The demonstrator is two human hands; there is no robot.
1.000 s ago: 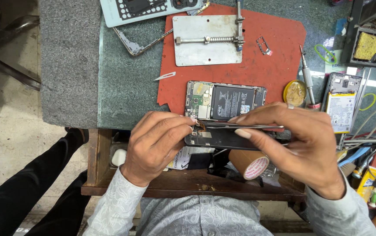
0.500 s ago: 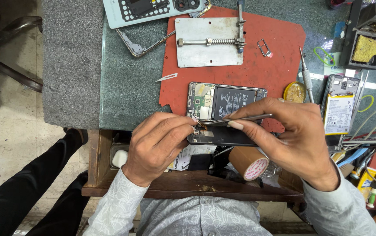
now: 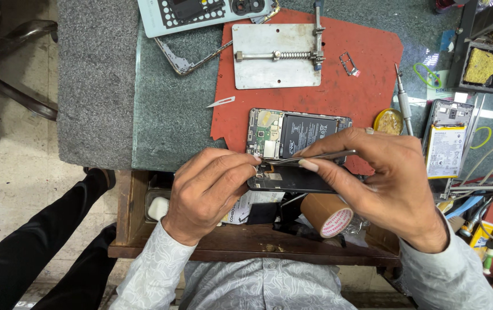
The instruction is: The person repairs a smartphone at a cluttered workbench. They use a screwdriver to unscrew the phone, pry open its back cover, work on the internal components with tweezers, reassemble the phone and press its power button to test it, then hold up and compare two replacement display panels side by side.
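now right hand (image 3: pixel 381 181) pinches tweezers (image 3: pixel 309 157) over the phone (image 3: pixel 292 178).

A phone repair workshop, seen from above. A green stone-topped bench (image 3: pixel 172 115) is carrying a red work mat (image 3: pixel 338 92), and on the mat an opened phone (image 3: pixel 298 133) is lying with its battery and circuit board showing. At the far edge of the mat a metal board-holding clamp plate (image 3: pixel 276 55) is sitting. Toward the right edge of the bench a precision screwdriver (image 3: pixel 404 103), a round tin of flux paste (image 3: pixel 388 121), a loose phone battery (image 3: pixel 445 150) and a soldering-tip sponge in its black stand (image 3: pixel 481 66) are lying. Fine metal tweezers (image 3: pixel 309 158) are reaching into the phone near the bench's front edge, beside a roll of tape (image 3: pixel 328 214).
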